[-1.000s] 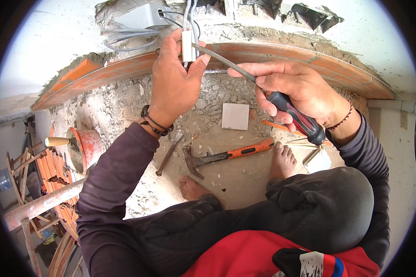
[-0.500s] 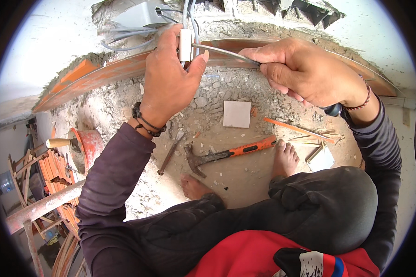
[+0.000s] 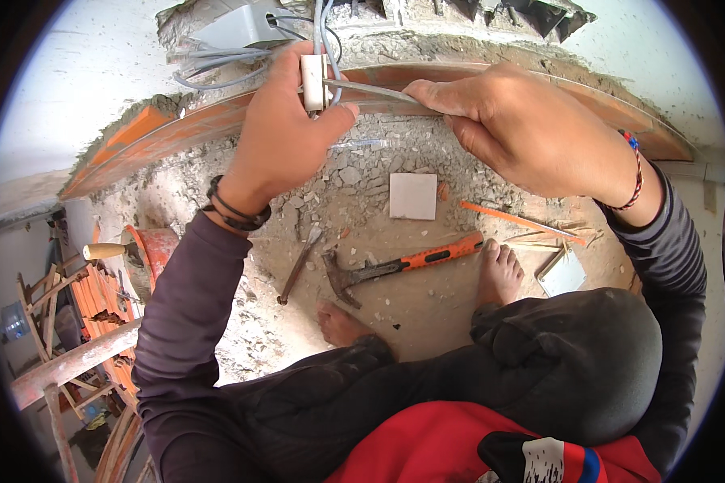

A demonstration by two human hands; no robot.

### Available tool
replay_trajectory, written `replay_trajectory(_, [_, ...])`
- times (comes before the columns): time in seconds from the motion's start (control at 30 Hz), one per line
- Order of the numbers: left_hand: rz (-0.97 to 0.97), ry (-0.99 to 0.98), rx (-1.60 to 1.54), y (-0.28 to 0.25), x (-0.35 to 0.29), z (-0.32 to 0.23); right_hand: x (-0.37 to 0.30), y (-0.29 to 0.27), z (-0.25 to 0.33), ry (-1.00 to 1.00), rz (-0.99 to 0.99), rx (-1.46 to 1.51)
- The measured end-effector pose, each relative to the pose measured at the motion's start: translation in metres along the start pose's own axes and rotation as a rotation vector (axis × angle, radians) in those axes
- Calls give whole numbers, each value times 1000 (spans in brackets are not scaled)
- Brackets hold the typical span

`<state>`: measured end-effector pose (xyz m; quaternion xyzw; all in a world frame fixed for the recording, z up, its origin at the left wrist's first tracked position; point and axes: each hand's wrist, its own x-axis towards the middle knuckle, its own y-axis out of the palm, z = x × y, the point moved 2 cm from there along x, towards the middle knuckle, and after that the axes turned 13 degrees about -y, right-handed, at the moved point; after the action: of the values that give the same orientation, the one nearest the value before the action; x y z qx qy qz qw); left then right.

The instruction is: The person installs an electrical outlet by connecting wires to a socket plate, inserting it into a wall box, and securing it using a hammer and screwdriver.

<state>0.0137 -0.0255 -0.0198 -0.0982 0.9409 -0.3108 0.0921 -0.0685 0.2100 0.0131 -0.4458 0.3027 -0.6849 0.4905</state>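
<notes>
Between the thumb and fingers of my left hand (image 3: 286,133) is a small white electrical module (image 3: 313,83), shaped like a switch or socket insert, beside grey cables (image 3: 321,32). My right hand (image 3: 532,133) grips a screwdriver with a thin metal shaft (image 3: 370,88). Its tip meets the right side of the module; its handle is hidden in my palm. Behind my left hand, a grey junction box (image 3: 238,28) with wires coming out of it sits in the broken wall.
Rubble covers the floor by the wall. A claw hammer (image 3: 411,262) lies before my feet, with a chisel (image 3: 300,266) to its left. A white tile piece (image 3: 413,196), an orange strip (image 3: 524,223) and a red bucket (image 3: 155,253) are around. Wooden scraps (image 3: 97,298) stand at left.
Both hands have shifted slightly left with the module and the screwdriver. The right hand has turned, and the screwdriver's dark handle end, visible before, is now hidden.
</notes>
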Motion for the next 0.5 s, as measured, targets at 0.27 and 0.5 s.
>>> replay_trajectory(0.27, [286,-281,-605,-9,7,-2,-5,-5,-6,57,38,71])
replay_trajectory(0.5, [356,-290,-419,-6,20,-7,-13,-16,-8,13,110,-21])
